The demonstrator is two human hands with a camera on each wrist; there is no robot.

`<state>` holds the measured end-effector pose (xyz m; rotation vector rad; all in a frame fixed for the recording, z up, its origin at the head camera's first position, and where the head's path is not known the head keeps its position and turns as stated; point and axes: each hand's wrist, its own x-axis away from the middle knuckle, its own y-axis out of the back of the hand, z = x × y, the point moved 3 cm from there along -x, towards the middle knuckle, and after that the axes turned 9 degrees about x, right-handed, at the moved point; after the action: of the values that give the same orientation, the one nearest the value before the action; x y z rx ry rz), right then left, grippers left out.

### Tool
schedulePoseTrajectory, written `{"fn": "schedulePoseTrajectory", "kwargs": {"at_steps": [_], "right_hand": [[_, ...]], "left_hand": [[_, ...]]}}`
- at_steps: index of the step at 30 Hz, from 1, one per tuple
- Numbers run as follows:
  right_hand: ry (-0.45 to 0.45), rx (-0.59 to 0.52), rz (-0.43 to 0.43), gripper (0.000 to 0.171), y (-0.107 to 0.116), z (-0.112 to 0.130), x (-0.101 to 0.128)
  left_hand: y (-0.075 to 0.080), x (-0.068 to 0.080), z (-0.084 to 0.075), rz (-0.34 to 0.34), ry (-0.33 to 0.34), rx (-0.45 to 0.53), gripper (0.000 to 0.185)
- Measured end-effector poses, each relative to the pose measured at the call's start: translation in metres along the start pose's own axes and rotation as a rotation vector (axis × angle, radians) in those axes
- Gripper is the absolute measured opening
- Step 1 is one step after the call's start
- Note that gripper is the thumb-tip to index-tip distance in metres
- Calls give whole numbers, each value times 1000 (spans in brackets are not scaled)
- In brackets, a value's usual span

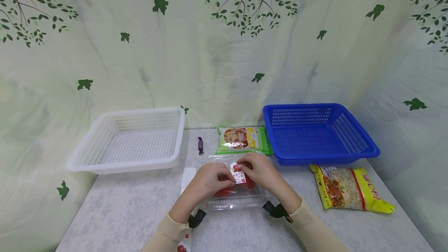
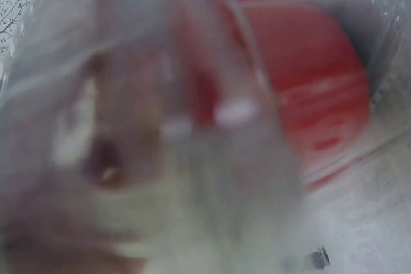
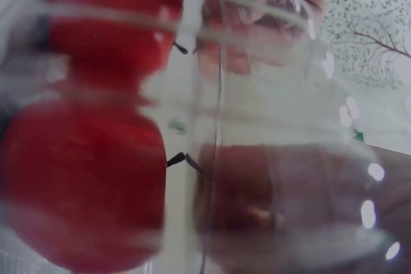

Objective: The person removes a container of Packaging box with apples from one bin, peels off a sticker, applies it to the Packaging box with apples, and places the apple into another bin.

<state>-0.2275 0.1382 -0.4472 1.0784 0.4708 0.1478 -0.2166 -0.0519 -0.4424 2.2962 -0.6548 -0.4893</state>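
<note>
A clear plastic box [image 1: 238, 204] sits at the front middle of the table with red fruits inside. Seen through its wall in the right wrist view, a red apple [image 3: 83, 184] shows a dark stem; another red apple [image 2: 314, 68] appears in the blurred left wrist view. Over the lid, a white label [image 1: 239, 177] printed with red fruit is held between both hands. My left hand [image 1: 210, 178] pinches its left edge with thumb and forefinger. At its upper right, my right hand [image 1: 259, 169] pinches it with curled fingers.
A white basket [image 1: 122, 168] stands at back left, a blue basket [image 1: 325, 158] at back right. Behind the box lie a green food packet [image 1: 259, 138] and a purple-wrapped candy [image 1: 200, 146]. A yellow food bag [image 1: 346, 188] lies right. White label strip [image 1: 188, 175] runs under the left arm.
</note>
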Motion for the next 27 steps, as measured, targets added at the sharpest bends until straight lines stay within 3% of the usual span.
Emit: {"fn": "schedulePoseTrajectory", "kwargs": {"at_steps": [5, 7, 10, 14, 17, 22, 27], "right_hand": [[-1, -76, -3, 14, 5, -4, 1], [-7, -127, -18, 16, 9, -7, 2], [4, -153, -42, 20, 18, -10, 7], [90, -28, -7, 34, 25, -10, 20], [174, 117, 83, 53, 23, -8, 34], [254, 240, 199, 70, 10, -7, 54], [299, 301, 200, 72, 4, -5, 61]], "left_hand": [[8, 0, 1, -73, -48, 92, 3], [11, -1, 0, -125, -94, 68, 7], [13, 1, -3, -163, -151, -46, 15], [9, 7, -8, -111, -208, -223, 36], [3, 11, -9, -53, -217, -304, 53], [-5, 14, -7, 15, -150, -346, 66], [-12, 13, -1, 53, -107, -379, 66]]}}
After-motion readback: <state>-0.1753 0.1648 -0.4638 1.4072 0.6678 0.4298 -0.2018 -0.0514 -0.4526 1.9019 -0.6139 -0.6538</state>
